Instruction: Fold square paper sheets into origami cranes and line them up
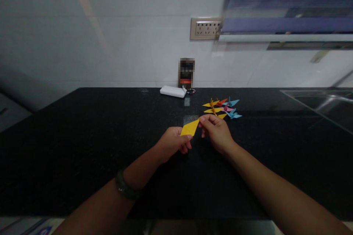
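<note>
A folded piece of yellow origami paper (189, 128), shaped like a kite, is held between my hands above the black counter. My left hand (176, 139) pinches its lower edge, thumb on top and fingers beneath. At the upper right tip, the thumb and index finger of my right hand (216, 130) close on the paper. Just beyond my right hand sits a group of folded paper cranes: yellow ones (212, 110), an orange one (221, 102), a pink one (226, 108) and blue ones (234, 114). My right hand partly hides the nearest yellow one.
Against the tiled wall stands a dark box (186, 71), blurred out. A white oblong case (173, 91) with a beaded strap (191, 91) lies before it. A sink (325, 102) is set into the black counter (68, 147) at right. A power socket (205, 28) is on the wall.
</note>
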Demonstrator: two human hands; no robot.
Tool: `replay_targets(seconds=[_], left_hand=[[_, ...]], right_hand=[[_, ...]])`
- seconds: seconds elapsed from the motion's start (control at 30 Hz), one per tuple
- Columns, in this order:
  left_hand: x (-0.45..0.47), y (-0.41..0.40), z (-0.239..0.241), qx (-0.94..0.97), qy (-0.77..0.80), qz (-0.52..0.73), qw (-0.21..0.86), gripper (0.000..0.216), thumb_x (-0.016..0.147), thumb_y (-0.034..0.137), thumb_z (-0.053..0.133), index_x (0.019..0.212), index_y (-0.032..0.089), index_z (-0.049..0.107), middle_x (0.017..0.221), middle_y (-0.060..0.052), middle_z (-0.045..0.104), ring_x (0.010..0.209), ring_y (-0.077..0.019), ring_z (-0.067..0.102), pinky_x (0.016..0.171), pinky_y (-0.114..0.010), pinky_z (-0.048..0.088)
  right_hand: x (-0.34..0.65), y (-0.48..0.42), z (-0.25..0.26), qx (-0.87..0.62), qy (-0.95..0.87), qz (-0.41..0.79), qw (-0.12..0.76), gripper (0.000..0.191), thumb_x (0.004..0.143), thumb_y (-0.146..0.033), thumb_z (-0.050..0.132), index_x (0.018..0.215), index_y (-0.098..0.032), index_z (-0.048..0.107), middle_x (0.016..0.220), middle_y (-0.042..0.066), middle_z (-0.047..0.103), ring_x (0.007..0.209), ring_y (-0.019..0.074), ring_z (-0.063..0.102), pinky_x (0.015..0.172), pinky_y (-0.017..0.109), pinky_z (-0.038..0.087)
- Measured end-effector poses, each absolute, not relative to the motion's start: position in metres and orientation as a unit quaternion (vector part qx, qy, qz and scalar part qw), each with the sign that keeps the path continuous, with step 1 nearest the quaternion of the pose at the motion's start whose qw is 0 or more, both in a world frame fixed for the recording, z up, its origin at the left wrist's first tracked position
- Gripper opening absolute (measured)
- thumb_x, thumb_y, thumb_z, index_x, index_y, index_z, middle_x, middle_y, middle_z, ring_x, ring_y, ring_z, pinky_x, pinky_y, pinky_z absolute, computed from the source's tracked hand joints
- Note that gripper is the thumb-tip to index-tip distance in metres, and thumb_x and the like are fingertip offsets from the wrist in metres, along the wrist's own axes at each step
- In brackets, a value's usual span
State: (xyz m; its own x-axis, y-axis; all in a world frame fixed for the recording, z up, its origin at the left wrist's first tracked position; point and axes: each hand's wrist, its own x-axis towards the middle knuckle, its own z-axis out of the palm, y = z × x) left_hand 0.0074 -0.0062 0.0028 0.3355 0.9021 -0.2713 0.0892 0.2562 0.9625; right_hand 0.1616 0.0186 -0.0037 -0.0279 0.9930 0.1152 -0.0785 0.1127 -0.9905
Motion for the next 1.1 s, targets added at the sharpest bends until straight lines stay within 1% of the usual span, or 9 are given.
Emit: replay_targets(seconds=[0.1,0.17,0.3,0.4,0.5,0.73,0.87,1.0,1.1], left_hand=[[0.009,-0.006,0.003,0.522,0.487,0.324,0.621,0.010,0.073,0.019,0.053,0.066,0.013,0.050,0.048,0.003,0.056,0.035,-0.0047,0.046,0.037,-0.016,0.035],[0.010,-0.007,0.003,0.538,0.489,0.321,0.607,0.010,0.073,0.019,0.052,0.066,0.013,0.050,0.048,0.003,0.055,0.036,-0.0052,0.047,0.038,-0.016,0.036],[0.011,-0.006,0.002,0.559,0.467,0.317,0.608,0.010,0.070,0.021,0.057,0.067,0.012,0.053,0.052,0.003,0.056,0.039,-0.0055,0.049,0.040,-0.017,0.039],[0.010,-0.005,0.000,0.546,0.442,0.324,0.633,0.022,0.071,0.034,0.059,0.069,0.012,0.055,0.056,0.001,0.058,0.041,-0.0055,0.050,0.042,-0.017,0.040],[0.009,-0.004,-0.002,0.520,0.439,0.338,0.651,0.038,0.077,0.048,0.046,0.068,0.012,0.055,0.054,0.000,0.057,0.040,-0.0058,0.050,0.041,-0.018,0.040],[0.011,-0.006,0.001,0.531,0.466,0.342,0.619,0.026,0.077,0.036,0.050,0.065,0.013,0.051,0.046,0.002,0.054,0.033,-0.0059,0.046,0.035,-0.017,0.035],[0.013,-0.007,0.001,0.547,0.459,0.337,0.613,0.024,0.079,0.032,0.047,0.065,0.013,0.051,0.047,0.002,0.055,0.033,-0.0065,0.047,0.035,-0.017,0.036],[0.014,-0.008,0.002,0.541,0.460,0.334,0.619,0.020,0.079,0.026,0.045,0.065,0.013,0.050,0.046,0.002,0.055,0.032,-0.0065,0.047,0.035,-0.017,0.035],[0.013,-0.008,0.003,0.533,0.476,0.336,0.613,0.020,0.079,0.025,0.045,0.063,0.013,0.049,0.045,0.002,0.054,0.032,-0.0065,0.047,0.035,-0.017,0.036]], right_hand=[[0.158,0.016,-0.003,-0.427,-0.482,0.545,0.537,0.025,0.072,-0.041,0.055,0.071,-0.016,0.055,0.056,-0.004,0.050,0.041,0.0060,0.041,0.033,0.018,0.035],[0.153,0.012,-0.003,-0.432,-0.500,0.560,0.500,0.027,0.070,-0.042,0.057,0.068,-0.015,0.054,0.053,-0.004,0.049,0.039,0.0054,0.040,0.032,0.017,0.034],[0.146,0.005,-0.005,-0.446,-0.520,0.573,0.451,0.020,0.065,-0.031,0.064,0.071,-0.014,0.055,0.056,-0.003,0.055,0.040,0.0057,0.045,0.033,0.017,0.034],[0.147,0.005,-0.007,-0.425,-0.516,0.582,0.464,0.018,0.067,-0.030,0.062,0.073,-0.014,0.055,0.057,-0.003,0.055,0.040,0.0055,0.045,0.035,0.017,0.036],[0.149,0.007,-0.009,-0.410,-0.533,0.577,0.464,0.018,0.069,-0.031,0.061,0.074,-0.014,0.056,0.058,-0.004,0.054,0.041,0.0046,0.043,0.036,0.017,0.037],[0.147,0.003,-0.006,-0.393,-0.565,0.566,0.454,0.022,0.071,-0.037,0.059,0.075,-0.015,0.059,0.062,-0.001,0.056,0.046,0.0065,0.047,0.040,0.018,0.038],[0.147,0.002,-0.004,-0.425,-0.582,0.509,0.470,0.023,0.067,-0.038,0.063,0.069,-0.015,0.061,0.059,-0.002,0.056,0.045,0.0073,0.045,0.039,0.019,0.036],[0.149,0.006,-0.008,-0.441,-0.561,0.514,0.476,0.035,0.076,-0.045,0.051,0.058,-0.016,0.056,0.043,-0.004,0.047,0.036,0.0069,0.040,0.037,0.020,0.031],[0.151,0.009,-0.008,-0.424,-0.530,0.560,0.475,0.041,0.079,-0.050,0.043,0.060,-0.016,0.055,0.041,-0.004,0.046,0.034,0.0074,0.040,0.036,0.020,0.031]])
